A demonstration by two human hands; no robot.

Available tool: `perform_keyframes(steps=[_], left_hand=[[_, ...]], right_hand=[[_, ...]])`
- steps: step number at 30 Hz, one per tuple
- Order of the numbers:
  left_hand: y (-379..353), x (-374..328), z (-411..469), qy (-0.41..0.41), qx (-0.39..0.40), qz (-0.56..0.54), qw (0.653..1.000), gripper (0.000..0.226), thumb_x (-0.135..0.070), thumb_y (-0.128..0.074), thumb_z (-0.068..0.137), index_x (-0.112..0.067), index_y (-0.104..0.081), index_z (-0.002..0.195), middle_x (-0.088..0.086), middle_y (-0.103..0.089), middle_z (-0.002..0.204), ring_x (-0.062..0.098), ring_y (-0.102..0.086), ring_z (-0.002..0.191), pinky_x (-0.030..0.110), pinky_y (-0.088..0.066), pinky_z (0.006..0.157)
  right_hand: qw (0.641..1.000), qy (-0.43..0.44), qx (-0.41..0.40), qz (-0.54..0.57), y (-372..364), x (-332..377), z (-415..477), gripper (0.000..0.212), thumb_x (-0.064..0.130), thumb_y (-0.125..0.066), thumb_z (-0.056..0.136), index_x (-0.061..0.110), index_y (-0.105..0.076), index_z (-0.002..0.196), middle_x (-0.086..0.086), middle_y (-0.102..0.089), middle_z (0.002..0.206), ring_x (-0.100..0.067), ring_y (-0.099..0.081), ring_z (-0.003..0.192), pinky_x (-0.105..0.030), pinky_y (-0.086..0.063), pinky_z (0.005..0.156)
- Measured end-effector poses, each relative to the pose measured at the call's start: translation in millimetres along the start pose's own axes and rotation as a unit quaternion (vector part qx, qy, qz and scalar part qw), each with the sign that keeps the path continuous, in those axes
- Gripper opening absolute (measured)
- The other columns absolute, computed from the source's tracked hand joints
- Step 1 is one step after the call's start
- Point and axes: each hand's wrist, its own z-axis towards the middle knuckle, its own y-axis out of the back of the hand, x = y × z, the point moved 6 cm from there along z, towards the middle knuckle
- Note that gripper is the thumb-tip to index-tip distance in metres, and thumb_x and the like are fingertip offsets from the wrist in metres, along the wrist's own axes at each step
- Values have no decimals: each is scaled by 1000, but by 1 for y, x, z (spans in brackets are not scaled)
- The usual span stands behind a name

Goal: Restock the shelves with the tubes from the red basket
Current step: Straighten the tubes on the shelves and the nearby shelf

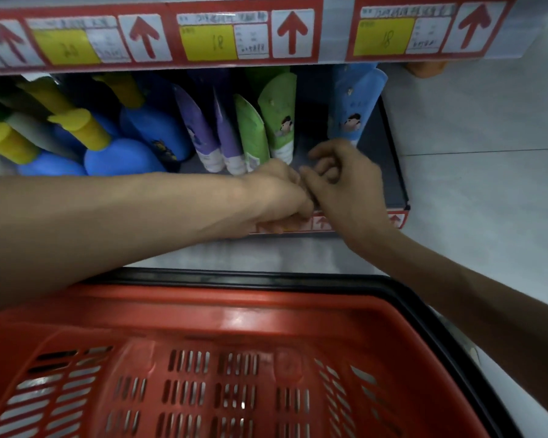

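The red basket (222,314) sits below me with its slotted floor showing and no tube visible in it. On the low dark shelf (389,172) stand purple tubes (203,134), green tubes (279,115) and a blue tube (351,105), caps down. My left hand (276,197) lies at the shelf's front lip in front of the green tubes, fingers curled under, nothing seen in it. My right hand (345,178) is right beside it and touching it, in the gap between the green and blue tubes, fingers curled and holding nothing visible.
Blue bottles with yellow caps (121,147) fill the shelf's left part. An upper shelf edge with red-arrow price labels (222,36) overhangs the tubes. White floor tiles (475,128) lie to the right. The basket's black handle (298,281) runs between it and the shelf.
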Motion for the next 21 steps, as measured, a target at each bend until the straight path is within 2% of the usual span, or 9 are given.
perform_keyframes(steps=[2, 6, 9, 12, 15, 21], left_hand=[[20, 14, -10, 15, -23, 17, 999, 19, 2, -67, 86, 1, -69, 105, 20, -69, 82, 25, -61, 72, 28, -50, 58], [47, 38, -17, 46, -52, 11, 998, 15, 0, -65, 88, -10, -70, 98, 13, -74, 81, 17, -66, 68, 21, -49, 51], [55, 47, -15, 66, -62, -12, 996, 13, -2, -65, 89, -10, -71, 97, 13, -78, 88, 16, -69, 69, 23, -53, 55], [56, 51, -14, 75, -57, -21, 995, 10, -6, -64, 92, -12, -71, 98, 9, -79, 85, 15, -71, 69, 23, -55, 56], [55, 54, -14, 84, -47, -24, 995, 10, -8, -63, 94, -12, -71, 99, 8, -79, 85, 15, -72, 71, 25, -56, 60], [57, 59, -14, 89, -50, -30, 994, 11, -8, -61, 96, -10, -71, 101, 7, -79, 83, 15, -73, 69, 25, -57, 60]], right_hand=[[998, 24, 38, -41, -15, 8, 7, 20, 23, -67, 94, 20, -66, 114, 7, -65, 86, -8, -63, 75, -25, -52, 71], [991, 42, 55, -114, -41, 7, 33, 21, 18, -65, 91, 8, -61, 110, -8, -68, 95, -28, -68, 81, -45, -57, 71], [987, 35, 65, -141, -57, 4, 46, 28, 19, -66, 85, 7, -58, 109, -15, -67, 100, -34, -66, 88, -47, -56, 76], [993, 5, 69, -93, -69, -2, 57, 31, 24, -60, 79, 9, -55, 106, -15, -68, 96, -38, -69, 81, -54, -59, 67], [995, -19, 62, -69, -72, -6, 63, 29, 28, -61, 78, 11, -56, 102, -14, -70, 90, -39, -70, 77, -53, -59, 65], [998, -32, 47, -37, -76, -7, 65, 22, 24, -64, 79, 15, -62, 98, -6, -74, 82, -29, -72, 74, -40, -59, 72]])
